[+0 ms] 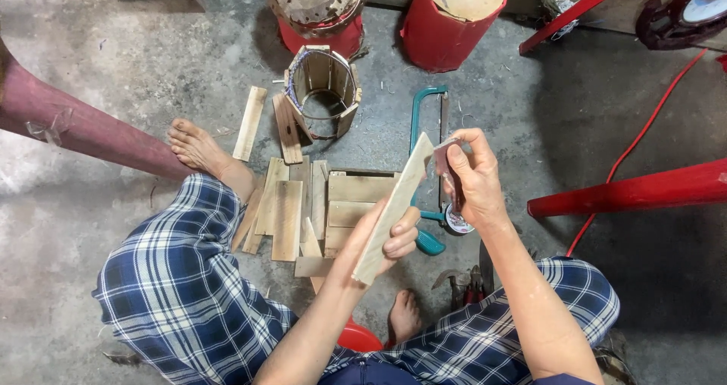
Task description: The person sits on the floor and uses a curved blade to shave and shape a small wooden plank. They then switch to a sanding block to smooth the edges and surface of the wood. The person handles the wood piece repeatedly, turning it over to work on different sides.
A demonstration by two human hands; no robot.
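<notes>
Now left hand is gripping wooden slat (tilted toward 1 o'clock); right hand fingers are pinching small sandpaper piece against its top.

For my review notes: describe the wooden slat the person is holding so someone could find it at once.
Start at the heap of flat weathered wooden slats on the concrete floor between the person's knees. Just right of it, the left hand holds one pale wooden slat tilted upward toward the right hand. It alone is lifted off the floor.
</notes>
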